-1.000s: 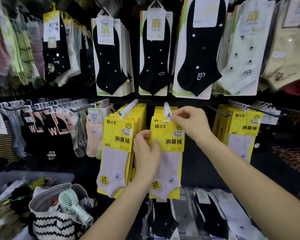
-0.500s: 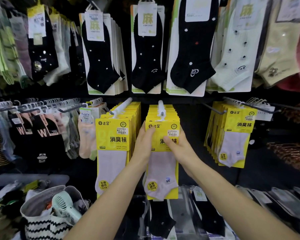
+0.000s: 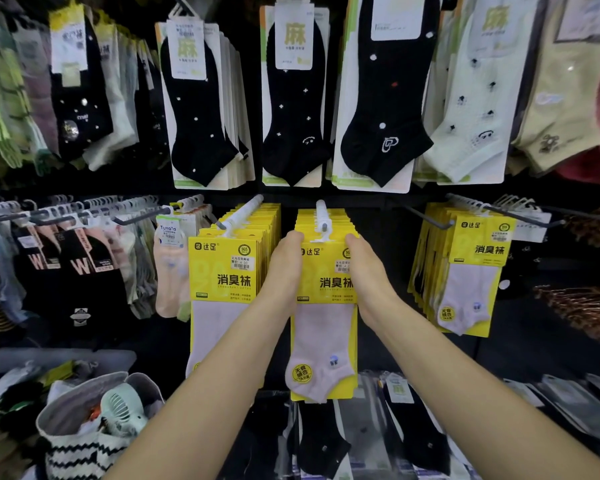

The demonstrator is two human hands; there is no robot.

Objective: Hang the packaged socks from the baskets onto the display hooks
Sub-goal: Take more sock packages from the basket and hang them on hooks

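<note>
Black display wall point(image 3: 381, 202) fills the view, w/ hooks in rows. Top row: black ankle socks point(image 3: 291, 109) on white cards, pale green socks point(image 3: 465, 133) to the R. Mid row, far L: dark socks w/ a big "W" point(image 3: 80, 268) on grey hooks, and just R of them a peach sock point(image 3: 168, 271) w/ a white tag.

Mid row also has three stacks of yellow packs. The L stack point(image 3: 222, 271) and the R stack point(image 3: 475, 265) hang untouched. The centre stack of yellow sock packs point(image 3: 326, 271) hangs on a white hook point(image 3: 321, 216) that points at the camera. Its front pack shows a pale pink sock point(image 3: 323, 341) w/ a round yellow sticker point(image 3: 302, 373) near the toe.

Both forearms reach up from the bottom edge. L hand point(image 3: 284, 268) lies along the L side of the centre stack and R hand point(image 3: 368, 275) along its R side, so the stack sits between the two palms. Fingers on both look mostly straight, tips up by the top corners of the card. Thumbs are hidden, so whether either one pinches the pack prob can't be told.

Bottom L: a black-and-white zigzag bag point(image 3: 77, 452), mouth open, w/ a mint handheld fan point(image 3: 122, 410) lying in it. Below the centre stack: black socks in clear packs point(image 3: 319, 441), lying flat.
</note>
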